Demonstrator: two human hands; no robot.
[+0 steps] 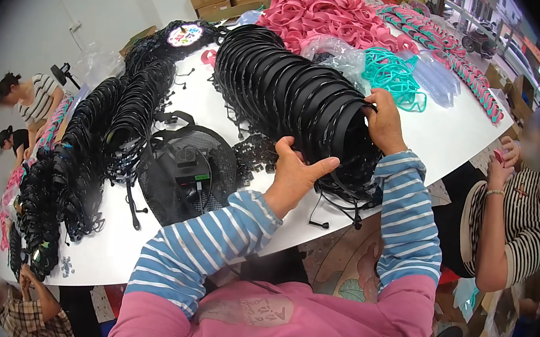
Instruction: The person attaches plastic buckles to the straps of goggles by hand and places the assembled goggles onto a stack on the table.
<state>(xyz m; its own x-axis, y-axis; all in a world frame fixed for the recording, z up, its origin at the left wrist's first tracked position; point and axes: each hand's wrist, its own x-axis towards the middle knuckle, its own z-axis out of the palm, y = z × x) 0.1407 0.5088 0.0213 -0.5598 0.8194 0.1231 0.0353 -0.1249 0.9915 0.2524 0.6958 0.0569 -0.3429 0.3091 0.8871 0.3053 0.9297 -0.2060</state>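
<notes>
A long row of nested, glossy black curved bands (292, 85) lies across the white table in front of me, with thin black cords and small clips hanging at its near end. My right hand (385, 123) is closed on the upper rim of the bands at the row's near right end, its fingertips curled over the edge. Against the row's lower left side is my left hand (299, 177), open, with the thumb stretched out to the right and the fingers apart. Whether its hidden fingertips press on a band, I cannot tell.
Left of the row stands a black mesh basket (187, 173) with dark items inside. Further left are more rows of black bands (93, 130). Pink straps (331, 20), teal cords (395, 76) and clear plastic pieces (437, 81) lie behind. A person in stripes (514, 220) sits at right.
</notes>
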